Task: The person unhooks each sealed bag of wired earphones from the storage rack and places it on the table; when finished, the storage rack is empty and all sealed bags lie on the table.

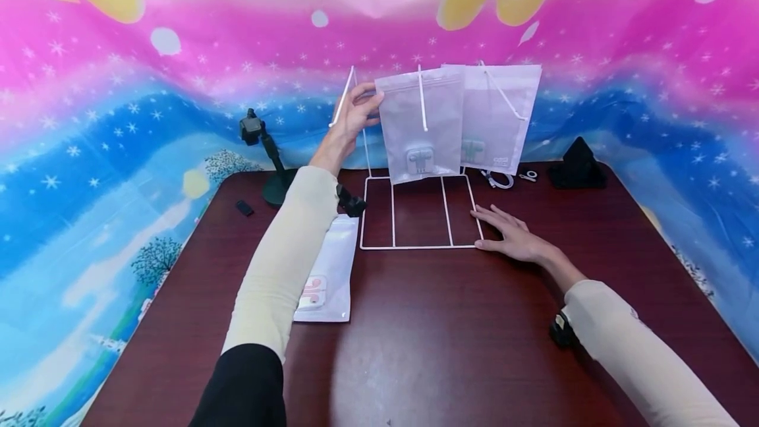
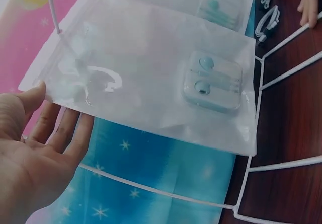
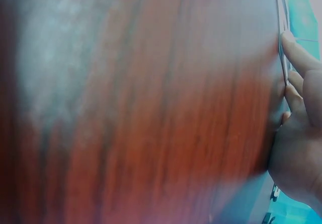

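- On the dark wooden table (image 1: 450, 321) stands a white wire rack (image 1: 418, 216) with upright hooks.
- Two frosted pouches already hang from it: the front pouch (image 1: 422, 125), holding a pale green earphone case (image 2: 212, 81), and a rear pouch (image 1: 504, 114) behind it to the right.
- The person's left hand (image 1: 356, 111) is raised at the front pouch's top left corner, fingers fairly straight and touching its edge; whether it pinches the pouch is hard to tell.
- The right hand (image 1: 510, 234) lies flat, fingers spread, pressing on the rack's base at its right front corner.
- One more pouch (image 1: 329, 272), with a pink case, lies flat on the table left of the rack, not yet hung.
- Judging by this, the hanging looks about two thirds done.
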The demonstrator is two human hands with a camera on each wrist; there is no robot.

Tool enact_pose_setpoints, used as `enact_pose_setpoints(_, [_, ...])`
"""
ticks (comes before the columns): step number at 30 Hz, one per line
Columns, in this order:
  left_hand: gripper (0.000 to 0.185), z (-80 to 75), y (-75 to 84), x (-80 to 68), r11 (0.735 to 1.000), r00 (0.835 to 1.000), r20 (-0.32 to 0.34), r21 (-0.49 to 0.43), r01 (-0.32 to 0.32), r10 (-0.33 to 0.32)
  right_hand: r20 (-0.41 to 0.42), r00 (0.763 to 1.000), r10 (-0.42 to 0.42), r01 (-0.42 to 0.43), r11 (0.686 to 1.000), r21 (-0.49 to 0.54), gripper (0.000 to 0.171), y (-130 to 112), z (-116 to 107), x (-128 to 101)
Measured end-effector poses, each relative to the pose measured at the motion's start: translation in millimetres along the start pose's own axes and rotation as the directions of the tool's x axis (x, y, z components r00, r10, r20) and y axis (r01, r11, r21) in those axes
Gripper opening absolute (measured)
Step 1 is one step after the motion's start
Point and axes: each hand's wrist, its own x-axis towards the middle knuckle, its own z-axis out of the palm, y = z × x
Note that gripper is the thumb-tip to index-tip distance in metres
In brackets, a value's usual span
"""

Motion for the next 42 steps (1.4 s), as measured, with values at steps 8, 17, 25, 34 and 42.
enact_pose_setpoints(8, [0.033, -0.3, 2.2, -15.7, 0.998, 0.998, -0.025, 0.010, -0.062, 0.062, -0.004, 1.000, 0.027, -0.027, 1.000, 0.003, 0.079, -1, 1, 0])
enact_pose_setpoints(17, [0.030, -6.3, -0.7, -47.3, 0.993, 0.994, -0.009, 0.045, -0.105, 0.105, 0.000, 1.000, 0.029, -0.029, 1.000, -0.001, 0.080, -2, 1, 2])
enact_pose_setpoints(25, [0.029, -7.6, -0.4, -80.2, 0.996, 0.996, 0.026, 0.010, -0.084, 0.084, -0.008, 0.998, 0.061, -0.061, 0.998, -0.006, 0.080, -1, 3, 3])
enact_pose_setpoints(34, [0.032, -8.3, 6.7, -110.4, 0.998, 0.998, 0.043, 0.027, -0.048, 0.047, 0.014, 0.996, 0.093, -0.093, 0.996, -0.015, 0.077, -11, 0, 1])
enact_pose_setpoints(42, [0.033, -10.4, 15.4, -131.1, 0.996, 0.998, 0.050, 0.074, -0.048, 0.044, 0.020, 0.997, 0.080, -0.079, 0.996, -0.029, 0.077, -13, -1, -1])
